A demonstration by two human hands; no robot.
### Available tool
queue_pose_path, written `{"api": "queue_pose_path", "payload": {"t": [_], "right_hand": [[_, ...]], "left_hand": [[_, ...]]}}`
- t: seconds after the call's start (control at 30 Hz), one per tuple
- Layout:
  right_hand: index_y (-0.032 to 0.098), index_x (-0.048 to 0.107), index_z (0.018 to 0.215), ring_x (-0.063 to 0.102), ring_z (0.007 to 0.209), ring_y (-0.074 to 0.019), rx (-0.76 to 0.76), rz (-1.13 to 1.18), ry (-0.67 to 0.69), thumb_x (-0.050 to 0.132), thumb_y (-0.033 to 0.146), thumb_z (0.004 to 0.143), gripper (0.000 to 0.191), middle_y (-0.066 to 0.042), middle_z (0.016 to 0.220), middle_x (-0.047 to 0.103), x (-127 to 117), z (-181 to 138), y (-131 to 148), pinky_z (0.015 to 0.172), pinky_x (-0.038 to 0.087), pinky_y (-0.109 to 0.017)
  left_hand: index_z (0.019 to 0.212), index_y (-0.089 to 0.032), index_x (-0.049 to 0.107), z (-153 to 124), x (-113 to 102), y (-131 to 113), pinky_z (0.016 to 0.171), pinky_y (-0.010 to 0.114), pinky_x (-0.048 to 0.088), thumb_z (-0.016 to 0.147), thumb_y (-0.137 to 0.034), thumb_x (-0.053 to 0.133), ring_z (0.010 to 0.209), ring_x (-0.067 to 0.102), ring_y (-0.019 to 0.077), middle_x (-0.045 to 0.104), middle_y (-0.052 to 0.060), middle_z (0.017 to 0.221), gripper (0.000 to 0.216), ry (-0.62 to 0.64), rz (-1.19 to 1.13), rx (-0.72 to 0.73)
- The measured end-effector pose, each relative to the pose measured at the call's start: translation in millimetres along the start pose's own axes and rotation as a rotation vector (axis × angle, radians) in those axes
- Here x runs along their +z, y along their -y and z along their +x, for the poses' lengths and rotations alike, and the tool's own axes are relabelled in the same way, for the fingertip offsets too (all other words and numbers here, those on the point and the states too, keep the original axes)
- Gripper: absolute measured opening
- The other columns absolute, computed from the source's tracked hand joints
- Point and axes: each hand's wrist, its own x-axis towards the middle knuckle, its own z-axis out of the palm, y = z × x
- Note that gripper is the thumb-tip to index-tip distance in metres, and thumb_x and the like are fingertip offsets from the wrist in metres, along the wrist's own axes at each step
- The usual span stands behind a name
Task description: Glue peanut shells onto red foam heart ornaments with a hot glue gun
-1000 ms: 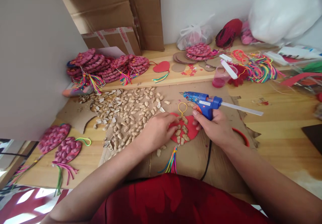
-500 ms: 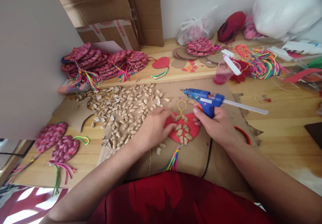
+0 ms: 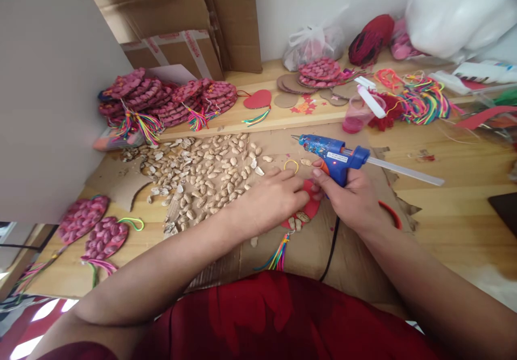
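In my right hand (image 3: 351,195) is a blue hot glue gun (image 3: 329,152), its nozzle pointing left and a clear glue stick (image 3: 407,170) jutting from its back. My left hand (image 3: 280,198) is closed over a red heart-shaped piece (image 3: 312,205), fingers curled near my right fingertips; whatever it pinches is hidden. A few peanuts (image 3: 299,223) show on the red piece below my hand. From its lower end hangs a multicoloured tassel (image 3: 278,252), and a yellow cord loop (image 3: 291,166) sticks out at the top.
Many loose peanuts (image 3: 214,177) cover the cardboard (image 3: 258,133) to the left. Stacked pink peanut-covered pieces (image 3: 169,98) stand behind them. Two more pink pieces (image 3: 105,239) lie at left. A plastic cup (image 3: 355,116) and colourful tassels (image 3: 428,101) sit at back right. Orange scissor handles (image 3: 391,214) lie by my right wrist.
My left hand has moved right across the red piece, covering most of its peanuts, and is now close to my right fingers. The glue gun has shifted slightly right and tilted.
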Motion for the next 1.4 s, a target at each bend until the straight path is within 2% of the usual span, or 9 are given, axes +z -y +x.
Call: {"api": "queue_pose_path", "payload": {"t": [0.3,0.43,0.57,0.67,0.8,1.0,1.13,1.27,1.4], "right_hand": [[0.025,0.072,0.087,0.062,0.062,-0.0186,-0.060,-0.052,-0.013,0.079,0.039,0.074,0.020,-0.003,0.078,0.071,-2.0,3.1,0.2,0.057,0.054,-0.035],[0.025,0.073,0.086,0.062,0.060,-0.0185,-0.022,-0.033,-0.037,0.082,0.040,0.072,0.023,-0.002,0.077,0.070,-1.5,2.6,1.7,0.053,0.055,-0.034],[0.026,0.071,0.092,0.064,0.056,-0.0177,0.045,0.109,0.002,0.084,0.043,0.072,0.030,-0.001,0.073,0.069,-3.3,1.7,4.2,0.045,0.057,-0.031],[0.026,0.068,0.096,0.068,0.061,-0.0182,0.046,0.201,0.090,0.083,0.043,0.077,0.029,0.001,0.071,0.068,-5.0,-2.7,8.0,0.049,0.059,-0.028],[0.025,0.068,0.100,0.072,0.066,-0.0188,0.132,0.282,0.179,0.084,0.044,0.078,0.033,0.000,0.084,0.073,-3.3,-12.8,10.8,0.057,0.064,-0.032],[0.023,0.070,0.101,0.075,0.079,-0.0208,0.158,0.356,0.206,0.087,0.035,0.074,0.035,-0.002,0.098,0.076,3.3,-19.6,8.2,0.063,0.065,-0.032],[0.023,0.073,0.097,0.075,0.081,-0.0211,0.146,0.371,0.192,0.088,0.030,0.071,0.031,-0.001,0.097,0.076,6.0,-19.9,12.4,0.067,0.066,-0.033],[0.021,0.072,0.093,0.074,0.076,-0.0189,0.184,0.401,0.124,0.092,0.028,0.065,0.035,0.000,0.090,0.076,6.9,-22.6,18.2,0.065,0.066,-0.032],[0.021,0.072,0.094,0.074,0.079,-0.0166,0.191,0.465,0.155,0.091,0.028,0.068,0.033,0.001,0.092,0.076,7.0,-25.8,17.9,0.070,0.066,-0.029]], "left_hand": [[0.085,-0.015,0.071,23.1,3.1,4.6,0.079,0.039,0.035,0.095,-0.016,0.063,0.092,0.061,0.0220,0.071,0.005,0.090,0.012,0.107,0.067,0.141],[0.086,-0.015,0.070,23.3,3.9,9.2,0.077,0.038,0.033,0.096,-0.016,0.060,0.093,0.060,0.0220,0.070,0.007,0.091,0.014,0.058,0.048,0.173],[0.099,-0.018,0.071,9.7,-2.3,17.4,0.080,0.037,0.032,0.099,-0.024,0.058,0.095,0.060,0.0201,0.069,0.006,0.096,0.014,-0.060,-0.118,0.083],[0.101,-0.022,0.070,-2.2,-8.2,20.7,0.083,0.035,0.032,0.098,-0.028,0.059,0.094,0.060,0.0175,0.069,0.002,0.094,0.013,-0.201,-0.240,-0.046],[0.102,-0.023,0.069,-9.3,-11.5,15.3,0.084,0.036,0.032,0.098,-0.027,0.058,0.091,0.059,0.0173,0.070,0.001,0.094,0.013,-0.348,-0.201,-0.157],[0.109,-0.021,0.068,-10.5,-10.7,2.2,0.085,0.036,0.035,0.102,-0.030,0.053,0.098,0.057,0.0189,0.069,0.003,0.101,0.018,-0.271,-0.139,-0.200],[0.117,-0.021,0.067,-12.8,-6.9,-3.4,0.086,0.036,0.037,0.102,-0.032,0.053,0.099,0.057,0.0197,0.070,0.004,0.102,0.023,-0.331,-0.135,-0.248],[0.116,-0.021,0.068,-14.9,-3.8,-8.2,0.086,0.037,0.036,0.103,-0.033,0.052,0.098,0.058,0.0199,0.072,0.005,0.101,0.024,-0.373,-0.089,-0.267],[0.117,-0.021,0.069,-17.5,-2.4,-11.3,0.085,0.038,0.035,0.102,-0.033,0.055,0.099,0.059,0.0203,0.072,0.005,0.102,0.024,-0.376,-0.049,-0.286]]}}
